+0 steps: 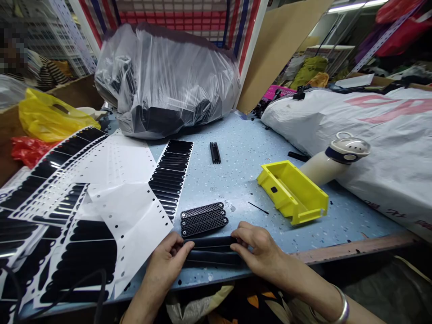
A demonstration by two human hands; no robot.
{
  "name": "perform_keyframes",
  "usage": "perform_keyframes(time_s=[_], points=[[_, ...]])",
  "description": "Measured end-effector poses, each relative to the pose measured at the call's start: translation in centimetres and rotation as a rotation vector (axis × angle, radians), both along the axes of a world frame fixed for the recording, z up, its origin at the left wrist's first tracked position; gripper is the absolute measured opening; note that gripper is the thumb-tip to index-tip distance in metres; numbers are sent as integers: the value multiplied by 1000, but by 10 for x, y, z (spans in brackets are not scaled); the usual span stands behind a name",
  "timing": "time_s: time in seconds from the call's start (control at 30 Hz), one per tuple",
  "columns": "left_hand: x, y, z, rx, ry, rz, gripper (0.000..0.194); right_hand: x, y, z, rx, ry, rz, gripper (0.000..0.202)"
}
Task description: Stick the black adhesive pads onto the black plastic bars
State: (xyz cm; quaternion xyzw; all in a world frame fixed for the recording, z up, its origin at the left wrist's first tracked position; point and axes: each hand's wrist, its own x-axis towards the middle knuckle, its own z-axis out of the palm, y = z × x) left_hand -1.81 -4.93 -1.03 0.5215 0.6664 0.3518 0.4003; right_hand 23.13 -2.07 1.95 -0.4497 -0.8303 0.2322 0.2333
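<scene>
My left hand (171,258) pinches the left end of a smooth black strip (209,243) close to the table's front edge. At the other end, my right hand (255,245) grips the same strip between thumb and fingers. A second dark strip (212,259) lies just on the near side, partly covered by my hands. Right behind the strip sit three black bars with a crosshatched surface (204,219) and round metal spots at their ends, laid side by side. A small stack of black bars (215,153) lies farther back on the blue speckled table (232,180).
White sheets with rows of black strips (172,173) cover the left side. A yellow bin (293,191) and a bottle (332,159) stand at right, beside a big white sack (371,135). A full plastic bag (168,81) sits behind. One thin black stick (258,207) lies near the bin.
</scene>
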Motion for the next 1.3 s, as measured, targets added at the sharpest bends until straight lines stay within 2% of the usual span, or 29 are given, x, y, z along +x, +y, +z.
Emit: perform_keyframes(time_s=[0.2, 0.33, 0.4, 0.47, 0.57, 0.63, 0.7, 0.8, 0.87, 0.97, 1.13, 1.2, 1.3], points=[[0, 0, -1, 14, -2, -10, 36, -3, -1, -2, 66, -44, 12, 14], [0, 0, -2, 36, 2, 1, 36, 3, 0, -2, 31, 3, 14, 9], [0, 0, -2, 34, 11, -3, 36, 15, 4, -2, 53, 47, -14, 10], [-1, 1, -3, 39, 23, -10, 36, 32, 13, -2, 156, 48, -81, 15], [-3, -1, -6, 95, 56, -14, 34, 58, 30, -5, 306, -144, -192, 19], [-6, -3, -4, 205, 133, -10, 32, 70, 42, -8, 278, -400, -251, 21], [-6, -5, 2, 390, 262, -22, 27, 75, 51, -12, 201, -616, -292, 19], [3, -8, 19, 703, 419, -121, 14, 72, 57, -17, 161, -713, -302, 19], [18, -6, 31, 843, 422, -223, 6, 69, 57, -20, 178, -703, -300, 22], [42, 2, 40, 899, 339, -398, 12, 68, 54, -26, 213, -671, -300, 23], [62, 18, 35, 734, 307, -635, 19, 70, 33, -31, 273, -560, -290, 22], [63, 20, 32, 656, 326, -684, 21, 70, 18, -29, 270, -407, -289, 24], [62, 20, 30, 580, 360, -712, 22, 63, -9, -19, 178, -65, -276, 21]])
